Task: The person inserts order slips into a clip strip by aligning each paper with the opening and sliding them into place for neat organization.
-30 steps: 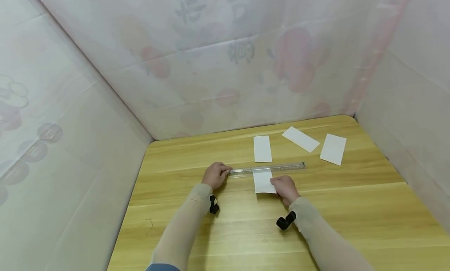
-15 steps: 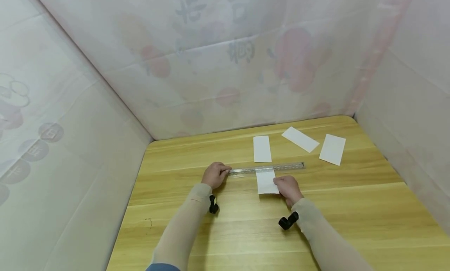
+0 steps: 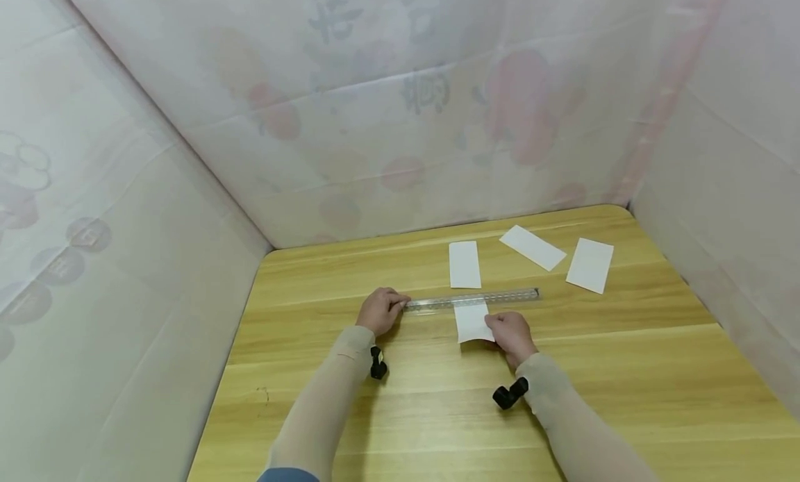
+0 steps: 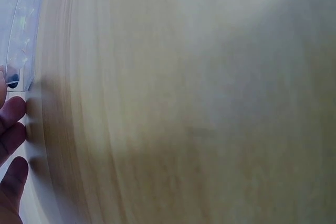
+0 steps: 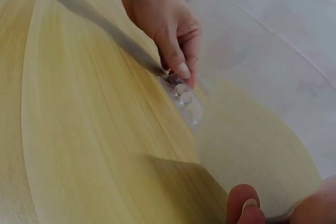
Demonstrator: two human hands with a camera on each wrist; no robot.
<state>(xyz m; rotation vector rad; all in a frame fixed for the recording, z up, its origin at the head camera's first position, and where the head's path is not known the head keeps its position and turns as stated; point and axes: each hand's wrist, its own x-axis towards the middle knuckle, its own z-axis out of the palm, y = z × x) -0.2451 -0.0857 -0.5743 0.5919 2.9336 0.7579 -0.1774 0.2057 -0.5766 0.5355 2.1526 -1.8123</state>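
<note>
A clear ruler [image 3: 512, 296] lies across the table in the head view. My left hand [image 3: 378, 312] pinches its left end between thumb and fingers; the right wrist view shows the same grip from the side. With my right hand [image 3: 512, 334] I pinch the right edge of a white slip of paper [image 3: 471, 322], whose far edge meets the ruler near its middle. The near edge of this slip bows up off the table. In the right wrist view the paper [image 5: 252, 150] hides most of the ruler [image 5: 181, 100].
Beyond the ruler lie three more white slips: an upright one [image 3: 465, 264], a slanted one [image 3: 532, 247] and a wider one [image 3: 590, 265] at the right. Printed cloth walls [image 3: 375, 155] close in the wooden table [image 3: 312, 273] at the back and sides.
My right hand and its slip of paper have shifted slightly right along the ruler, then stopped. The slip's near edge now curves more. The left hand and ruler stay put.
</note>
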